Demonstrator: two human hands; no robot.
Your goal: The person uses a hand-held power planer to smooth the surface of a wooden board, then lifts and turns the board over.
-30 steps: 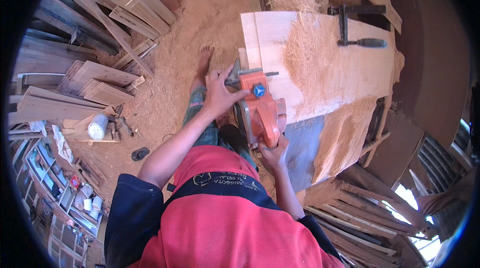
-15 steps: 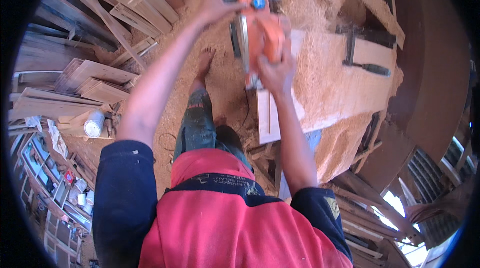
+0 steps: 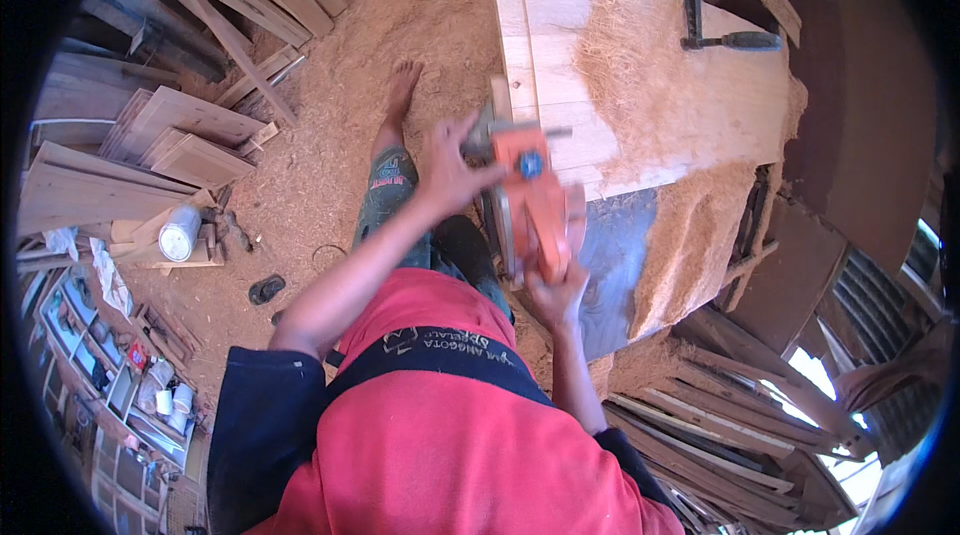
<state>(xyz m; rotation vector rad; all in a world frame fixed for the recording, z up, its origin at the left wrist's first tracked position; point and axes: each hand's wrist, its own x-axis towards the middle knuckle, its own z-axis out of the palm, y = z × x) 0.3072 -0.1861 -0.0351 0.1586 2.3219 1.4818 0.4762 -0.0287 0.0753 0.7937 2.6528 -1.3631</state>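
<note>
An orange electric planer (image 3: pixel 535 200) with a blue knob is slightly blurred by motion. It is at the near left edge of the pale wooden board (image 3: pixel 690 125), and I cannot tell whether its sole touches wood. My right hand (image 3: pixel 560 297) is wrapped round its rear handle. My left hand (image 3: pixel 452 173) grips the dark front left part, thumb and fingers around it. The board has a long groove near its left edge, and curly wood shavings (image 3: pixel 625 45) cover part of it. A black bar clamp (image 3: pixel 725 39) with a dark handle sits at its far right.
Bluish-grey bench top (image 3: pixel 612 265) shows beside a heap of shavings (image 3: pixel 690 245). Stacked boards (image 3: pixel 190 135) and a white can (image 3: pixel 180 233) stand at left. Sawdust covers the floor around my bare foot (image 3: pixel 403 85). Long planks (image 3: pixel 710 425) lie at lower right.
Both hands have drawn the planer back toward my body, uncovering the board's far left part. The view has shifted, so the board and clamp appear higher up.
</note>
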